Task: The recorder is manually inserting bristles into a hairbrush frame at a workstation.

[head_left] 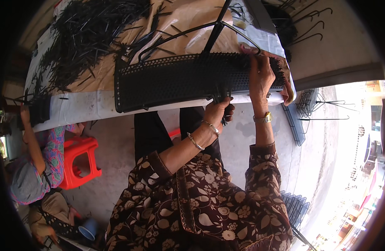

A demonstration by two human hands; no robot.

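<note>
A long black perforated panel [159, 85] with rows of small holes lies along the table's near edge. Short black points stand up from its right part. In front of its lower edge, my left hand [217, 112] is closed round a small bundle of dark strips [221, 93], blurred against the panel. Over the panel's right part, my right hand [262, 78] has its fingers pinched together, pointing down to the surface; what they hold is too small to name. A bent dark rod [180, 31] arches behind the panel, its right end close to my right fingertips.
A big heap of thin black strips [88, 37] covers the table's left side on brown paper [209, 10]. Left of me stand a red plastic stool [81, 161] and another person [33, 175], arm reaching to the table. Dark wire racks [299, 121] lie on the floor at right.
</note>
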